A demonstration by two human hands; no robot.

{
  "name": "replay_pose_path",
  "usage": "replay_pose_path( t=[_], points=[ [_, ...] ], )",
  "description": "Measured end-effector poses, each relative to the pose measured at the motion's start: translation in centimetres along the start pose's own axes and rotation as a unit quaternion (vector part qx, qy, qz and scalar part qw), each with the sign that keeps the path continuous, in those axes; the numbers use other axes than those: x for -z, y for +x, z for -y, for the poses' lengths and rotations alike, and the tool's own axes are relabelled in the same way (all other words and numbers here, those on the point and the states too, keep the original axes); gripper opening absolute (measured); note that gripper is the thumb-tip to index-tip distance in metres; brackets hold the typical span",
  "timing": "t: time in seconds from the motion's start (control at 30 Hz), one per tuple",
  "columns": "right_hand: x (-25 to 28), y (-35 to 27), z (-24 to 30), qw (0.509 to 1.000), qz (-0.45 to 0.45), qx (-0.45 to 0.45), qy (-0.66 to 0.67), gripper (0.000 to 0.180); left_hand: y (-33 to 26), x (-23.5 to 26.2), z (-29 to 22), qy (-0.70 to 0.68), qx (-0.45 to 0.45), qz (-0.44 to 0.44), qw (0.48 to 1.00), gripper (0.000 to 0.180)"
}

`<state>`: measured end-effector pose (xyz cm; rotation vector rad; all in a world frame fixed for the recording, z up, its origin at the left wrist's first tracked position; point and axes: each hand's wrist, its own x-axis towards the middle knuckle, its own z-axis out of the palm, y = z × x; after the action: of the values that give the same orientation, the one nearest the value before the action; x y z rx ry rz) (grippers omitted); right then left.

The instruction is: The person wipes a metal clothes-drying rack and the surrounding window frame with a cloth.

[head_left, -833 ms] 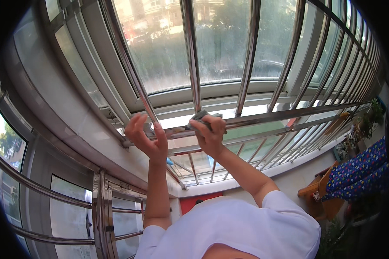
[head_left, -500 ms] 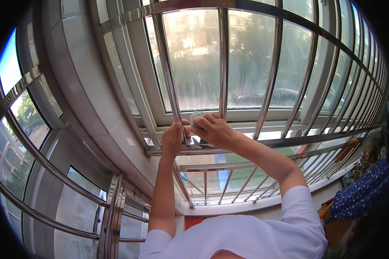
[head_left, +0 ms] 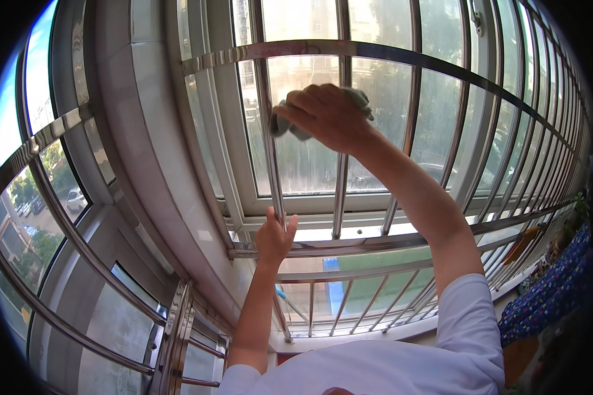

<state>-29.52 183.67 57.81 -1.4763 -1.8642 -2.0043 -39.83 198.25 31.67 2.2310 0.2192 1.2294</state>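
Note:
My right hand [head_left: 333, 120] is raised in front of the window and closed on a grey-green cloth [head_left: 280, 123]. One end of the cloth lies against a shiny vertical metal bar [head_left: 273, 168]; another part sticks out behind my knuckles. Lower on that same bar, just above the bottom rail [head_left: 323, 249], my left hand [head_left: 274, 238] grips with its fingers around the bar and its thumb pointing up. My palm hides part of the cloth.
A flat crossbar [head_left: 382, 52] runs across the bars above my right hand. Behind them is a window pane [head_left: 382, 151] in a pale frame. A tiled pillar [head_left: 155, 131] rises at the left, and dark patterned fabric [head_left: 553, 293] hangs at the lower right.
My right hand has moved up along the bar with the cloth, away from my left hand. My left hand still holds the bar near its bottom. The view has shifted upward.

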Motion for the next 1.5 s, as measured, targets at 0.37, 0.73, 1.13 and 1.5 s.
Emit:
replay_pose_path(
  t=[0.37,0.73,1.13,1.5],
  points=[
    [1.5,4.0,-4.6,0.986,-0.139,-0.059,-0.069,0.022,-0.3,0.4,-0.9,0.006,0.009,-0.007,1.0,0.038],
    [4.3,-4.1,-4.8,0.984,-0.124,-0.097,-0.084,0.033,-0.6,1.2,-1.2,-0.012,0.046,0.002,0.999,0.033],
    [13.2,-17.9,-9.3,0.935,-0.039,-0.275,-0.221,0.029,-0.6,0.1,-0.9,0.022,0.08,-0.037,0.996,0.038],
    [17.4,-41.2,8.3,0.929,0.136,-0.343,-0.036,0.034,-4.7,-12.2,-15.3,-0.062,-0.35,-0.179,0.917,0.019]
  ],
)
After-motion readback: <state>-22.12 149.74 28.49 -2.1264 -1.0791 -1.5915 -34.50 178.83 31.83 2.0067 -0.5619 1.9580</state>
